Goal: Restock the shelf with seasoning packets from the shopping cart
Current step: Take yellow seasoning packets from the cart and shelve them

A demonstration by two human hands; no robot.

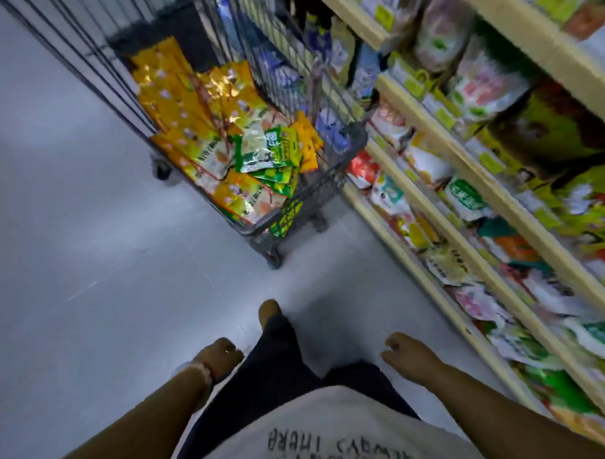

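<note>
Hands (pixel 312 359) empty, cart (pixel 330 180) holds packets (pixel 222 129)

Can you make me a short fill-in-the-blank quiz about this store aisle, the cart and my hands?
1. The yellow and green seasoning packets lie in the wire ____.
2. The shopping cart stands right beside the stocked ____.
3. The left hand and right hand hold ____.
4. The cart stands on the ____ floor.

Missing words: shopping cart; shelves; nothing; grey
</note>
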